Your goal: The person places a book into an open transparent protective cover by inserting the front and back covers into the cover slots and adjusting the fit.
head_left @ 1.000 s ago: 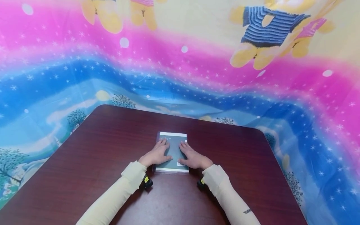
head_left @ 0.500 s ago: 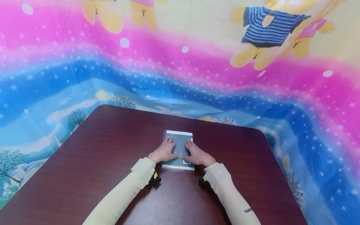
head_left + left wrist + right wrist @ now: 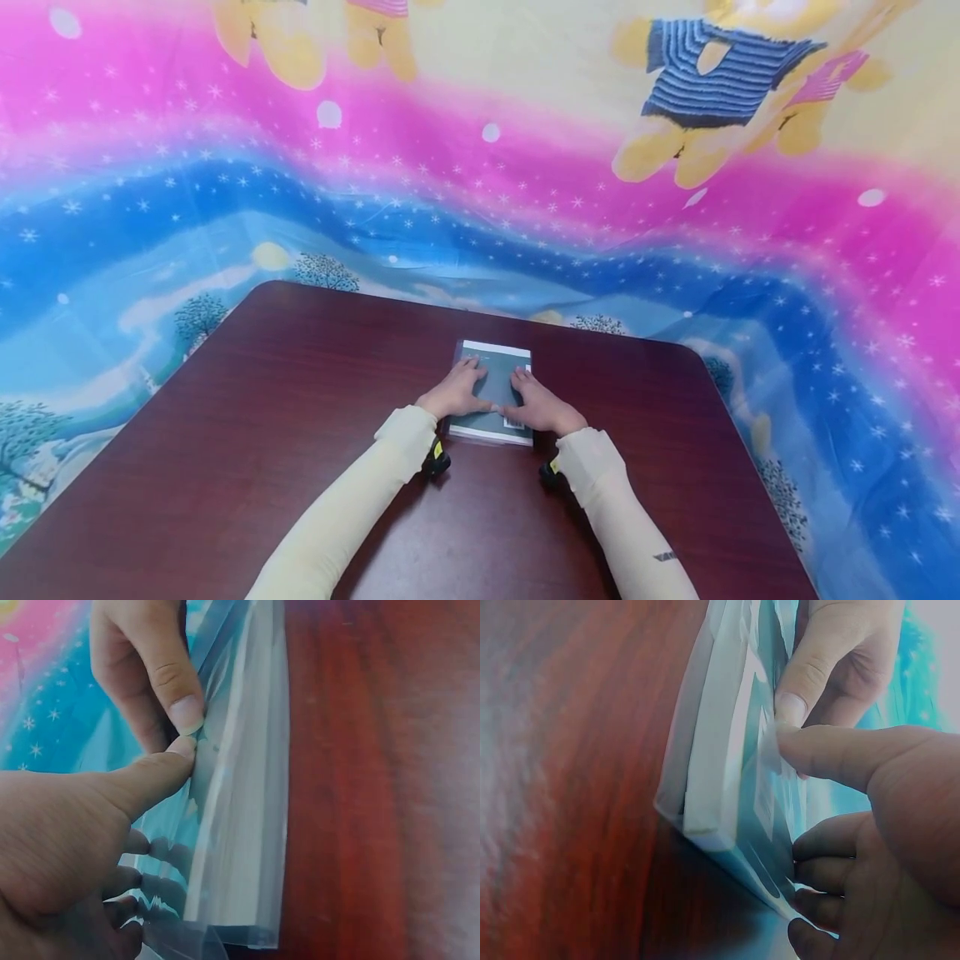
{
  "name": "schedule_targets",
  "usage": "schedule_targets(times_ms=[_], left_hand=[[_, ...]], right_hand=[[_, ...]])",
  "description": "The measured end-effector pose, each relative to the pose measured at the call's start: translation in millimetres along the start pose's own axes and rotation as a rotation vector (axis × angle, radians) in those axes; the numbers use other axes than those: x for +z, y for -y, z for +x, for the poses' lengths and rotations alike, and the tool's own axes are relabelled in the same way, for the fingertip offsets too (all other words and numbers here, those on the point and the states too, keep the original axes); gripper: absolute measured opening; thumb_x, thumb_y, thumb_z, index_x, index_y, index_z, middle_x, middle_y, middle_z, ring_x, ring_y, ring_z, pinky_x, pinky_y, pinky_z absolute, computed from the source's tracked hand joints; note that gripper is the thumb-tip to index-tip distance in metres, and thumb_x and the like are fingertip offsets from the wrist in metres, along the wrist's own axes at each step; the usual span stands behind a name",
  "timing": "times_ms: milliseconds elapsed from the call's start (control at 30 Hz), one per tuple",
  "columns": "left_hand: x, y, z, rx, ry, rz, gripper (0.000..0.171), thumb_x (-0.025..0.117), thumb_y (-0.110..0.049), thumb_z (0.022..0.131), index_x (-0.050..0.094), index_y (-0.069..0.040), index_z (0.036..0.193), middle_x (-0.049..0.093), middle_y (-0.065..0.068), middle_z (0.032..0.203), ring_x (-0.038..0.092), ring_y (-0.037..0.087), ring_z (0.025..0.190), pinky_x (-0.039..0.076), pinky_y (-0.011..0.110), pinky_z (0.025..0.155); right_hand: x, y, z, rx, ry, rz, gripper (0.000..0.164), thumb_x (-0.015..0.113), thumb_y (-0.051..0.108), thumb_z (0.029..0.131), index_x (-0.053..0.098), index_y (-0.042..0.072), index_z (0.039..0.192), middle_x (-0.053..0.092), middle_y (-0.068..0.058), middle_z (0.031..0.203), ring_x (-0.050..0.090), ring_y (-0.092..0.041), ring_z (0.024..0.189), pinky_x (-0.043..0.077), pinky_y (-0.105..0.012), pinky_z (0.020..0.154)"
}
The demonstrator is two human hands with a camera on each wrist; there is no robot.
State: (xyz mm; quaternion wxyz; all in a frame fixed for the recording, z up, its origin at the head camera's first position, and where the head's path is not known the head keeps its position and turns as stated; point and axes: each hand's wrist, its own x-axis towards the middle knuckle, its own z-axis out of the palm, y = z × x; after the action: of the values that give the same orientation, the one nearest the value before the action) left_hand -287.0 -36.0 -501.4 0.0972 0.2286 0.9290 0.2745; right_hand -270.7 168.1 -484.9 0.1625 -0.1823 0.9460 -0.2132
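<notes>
A thick book [image 3: 498, 377] with a grey-green cover lies flat on the table, wrapped in a clear plastic book cover [image 3: 271, 847] that sticks out past the page edges. A barcode label [image 3: 513, 422] shows near its lower right corner. My left hand [image 3: 459, 390] rests on the left part of the book with fingers fairly straight. On the right part lies my right hand [image 3: 542, 403], its fingers likewise extended. Both thumbs point inward and nearly meet over the cover, as the two wrist views also show. The book's pages [image 3: 711, 735] are seen edge-on in the right wrist view.
The dark red-brown wooden table [image 3: 300, 367] has rounded far corners. Behind and beside it hangs a colourful cloth [image 3: 480, 192] printed with bears, snowflakes and trees. A dark wrist camera [image 3: 437, 460] with a yellow mark sits under each cuff.
The book has slid to the right and slightly away across the table, with both hands staying on it. The left arm has shifted right more than the right arm.
</notes>
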Motion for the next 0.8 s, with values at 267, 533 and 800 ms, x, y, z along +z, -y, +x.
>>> schedule_targets(times_ms=[267, 533, 800], left_hand=[[-7.3, -0.7, 6.5, 0.015, 0.04, 0.002, 0.079, 0.073, -0.039, 0.094, 0.04, -0.001, 0.155, 0.022, 0.022, 0.167, 0.015, 0.039, 0.156, 0.024, 0.053, 0.124], [-12.5, 5.3, 5.8, 0.043, 0.05, 0.007, 0.075, 0.071, -0.037, 0.096, 0.04, -0.002, 0.155, 0.023, 0.021, 0.167, 0.017, 0.038, 0.155, 0.025, 0.052, 0.124], [-5.7, 6.0, 4.2, 0.027, 0.025, -0.041, 0.076, 0.071, -0.038, 0.096, 0.039, -0.004, 0.156, 0.02, 0.019, 0.168, 0.015, 0.036, 0.156, 0.025, 0.052, 0.124]], right_hand=[[-4.6, -9.5, 1.1, -0.015, 0.003, -0.003, 0.077, 0.06, 0.031, 0.103, 0.021, -0.004, 0.159, 0.011, -0.023, 0.169, 0.006, -0.038, 0.157, 0.019, -0.054, 0.125], [-3.9, -9.1, 1.7, -0.018, -0.011, 0.013, 0.078, 0.061, 0.031, 0.103, 0.021, -0.003, 0.159, 0.01, -0.022, 0.169, 0.006, -0.037, 0.157, 0.019, -0.055, 0.124], [-1.9, -12.0, 1.5, -0.036, -0.02, -0.02, 0.078, 0.061, 0.034, 0.103, 0.022, -0.004, 0.159, 0.011, -0.023, 0.169, 0.008, -0.038, 0.157, 0.02, -0.055, 0.124]])
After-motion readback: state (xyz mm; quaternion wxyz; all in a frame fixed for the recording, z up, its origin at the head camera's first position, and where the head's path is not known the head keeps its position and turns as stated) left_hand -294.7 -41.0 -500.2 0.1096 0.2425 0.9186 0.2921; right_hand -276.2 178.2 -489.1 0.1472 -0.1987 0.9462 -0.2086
